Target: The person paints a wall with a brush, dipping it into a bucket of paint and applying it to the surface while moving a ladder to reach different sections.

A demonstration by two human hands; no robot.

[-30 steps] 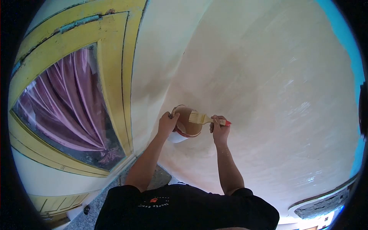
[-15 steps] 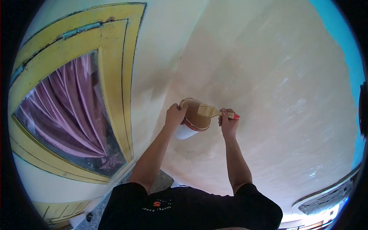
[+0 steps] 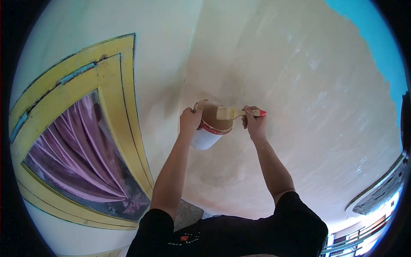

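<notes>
My left hand (image 3: 191, 120) grips the rim of a white paint bucket (image 3: 206, 140), which is tilted so its mouth faces up toward me. Reddish, paint-smeared edging runs round the bucket's rim, and the inside looks beige. In my right hand (image 3: 255, 121) is a paintbrush (image 3: 238, 113) with a red-tipped handle, held level by fingers wrapped round the handle. Its pale bristles point left and overlap the bucket's mouth in this view.
Ahead stands a wall (image 3: 274, 77) coated beige, with a bright blue patch (image 3: 376, 47) at its upper right. To the left is a yellow-framed window (image 3: 115, 81) with a purple curtain (image 3: 85, 150) behind its glass. Railings (image 3: 359, 240) show at the lower right.
The view has shifted, so the window sits lower and further left. Bucket and brush stay in my hands; the brush, slanted before, is now nearly level, its bristles still over the bucket's mouth.
</notes>
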